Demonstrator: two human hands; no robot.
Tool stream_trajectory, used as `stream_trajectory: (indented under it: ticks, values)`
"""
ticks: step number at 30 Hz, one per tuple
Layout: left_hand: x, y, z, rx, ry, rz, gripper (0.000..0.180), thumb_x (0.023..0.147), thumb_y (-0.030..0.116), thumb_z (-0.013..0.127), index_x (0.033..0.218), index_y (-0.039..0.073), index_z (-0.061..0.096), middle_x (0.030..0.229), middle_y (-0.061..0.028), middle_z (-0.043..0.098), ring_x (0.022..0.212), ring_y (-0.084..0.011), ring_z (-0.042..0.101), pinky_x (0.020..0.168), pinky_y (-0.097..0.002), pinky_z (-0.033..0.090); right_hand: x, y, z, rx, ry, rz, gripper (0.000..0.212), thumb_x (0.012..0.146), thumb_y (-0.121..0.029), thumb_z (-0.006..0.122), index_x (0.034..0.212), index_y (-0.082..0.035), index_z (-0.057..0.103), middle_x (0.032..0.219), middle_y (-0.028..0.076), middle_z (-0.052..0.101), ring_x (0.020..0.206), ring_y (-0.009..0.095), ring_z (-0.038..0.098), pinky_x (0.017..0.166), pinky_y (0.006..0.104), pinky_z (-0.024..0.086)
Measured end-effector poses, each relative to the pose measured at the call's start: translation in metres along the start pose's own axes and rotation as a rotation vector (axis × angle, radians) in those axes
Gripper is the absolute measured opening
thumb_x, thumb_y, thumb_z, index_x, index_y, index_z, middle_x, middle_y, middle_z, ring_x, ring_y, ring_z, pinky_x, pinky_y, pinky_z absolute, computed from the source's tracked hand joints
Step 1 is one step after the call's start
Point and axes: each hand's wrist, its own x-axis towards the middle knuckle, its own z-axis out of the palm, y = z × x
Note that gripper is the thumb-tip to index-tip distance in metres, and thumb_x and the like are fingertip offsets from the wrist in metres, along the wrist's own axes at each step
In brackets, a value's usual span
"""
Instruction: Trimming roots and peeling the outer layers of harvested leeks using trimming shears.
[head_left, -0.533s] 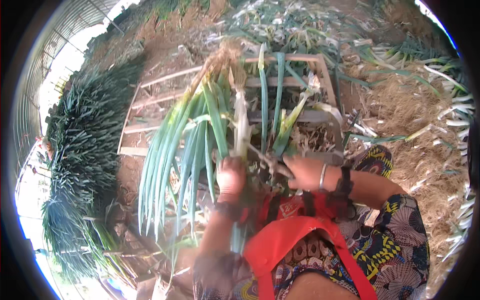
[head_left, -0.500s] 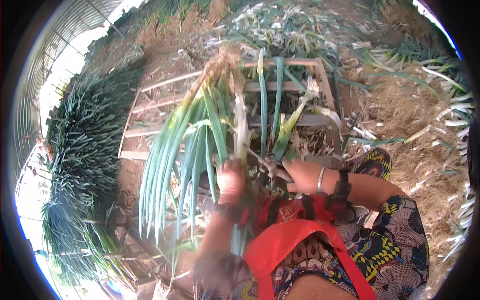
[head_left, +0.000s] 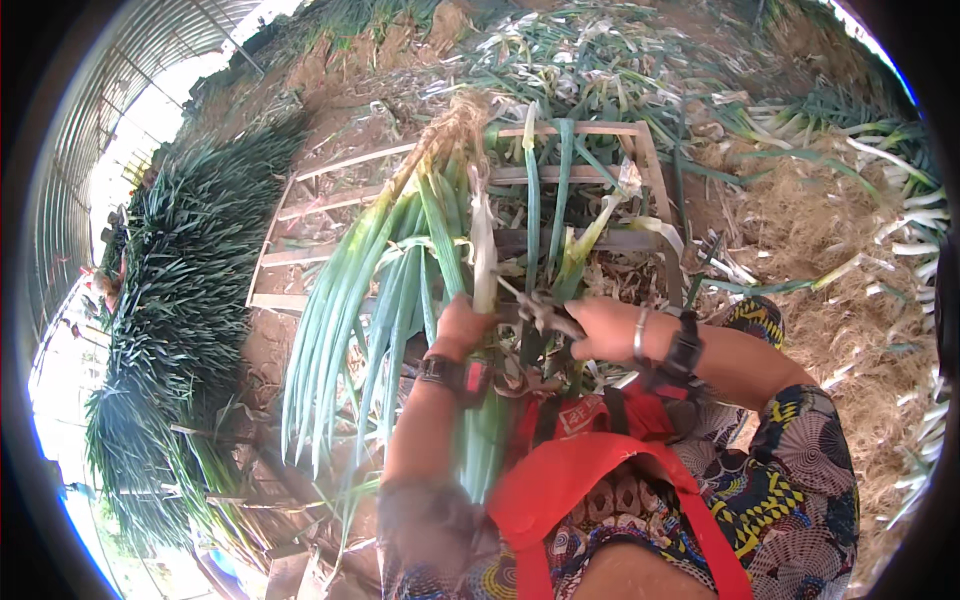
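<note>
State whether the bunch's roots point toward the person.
No, the roots lie at the far end, while the green leaves droop toward the person.

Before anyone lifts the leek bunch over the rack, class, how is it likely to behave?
The leaves would probably flop, since they already droop past the rack. The bunch might splay, as its leaves fan out with no tie showing. The roots may snag, looking shaggy and tangled.

Slatted wood. rack [head_left: 300, 255] w/ green onion bunch [head_left: 352, 262], loose lvs [head_left: 532, 205] on top.
</note>
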Motion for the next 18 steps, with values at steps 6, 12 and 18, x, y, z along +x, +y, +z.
stream_trajectory:
  ticks: [6, 12, 18]
  values:
    - [-0.018, 0.005, -0.002, -0.032, -0.036, 0.051, 0.071, 0.064, 0.037, 0.079, 0.114, -0.004, 0.050, 0.105, -0.0242, 0.063, 0.099, -0.0346, 0.063, 0.085, -0.0402, 0.050, 0.039, -0.005, 0.000, 0.015, 0.063, 0.149, 0.038, 0.070, -0.026, 0.070, 0.091, 0.004, 0.058, 0.080, 0.022, 0.065, 0.075, 0.036, 0.064, 0.067, 0.0427, 0.051]
    - [-0.030, -0.009, 0.014, -0.320, -0.215, 0.060, 0.069, 0.068, 0.032, 0.079, 0.116, -0.006, 0.049, 0.103, -0.0211, 0.064, 0.093, -0.0265, 0.064, 0.080, -0.0361, 0.051, 0.035, 0.010, 0.005, -0.002, 0.160, 0.145, 0.033, 0.069, -0.025, 0.068, 0.081, 0.005, 0.063, 0.077, 0.023, 0.065, 0.075, 0.036, 0.065, 0.069, 0.0427, 0.052]
    - [-0.028, -0.016, 0.029, -0.409, -0.196, 0.118, 0.071, 0.067, 0.032, 0.081, 0.117, -0.008, 0.051, 0.106, -0.0201, 0.064, 0.096, -0.0260, 0.063, 0.085, -0.0361, 0.049, 0.036, 0.011, 0.014, -0.046, 0.170, 0.112, 0.032, 0.070, -0.024, 0.068, 0.082, 0.005, 0.063, 0.077, 0.023, 0.065, 0.073, 0.036, 0.065, 0.068, 0.0418, 0.053]
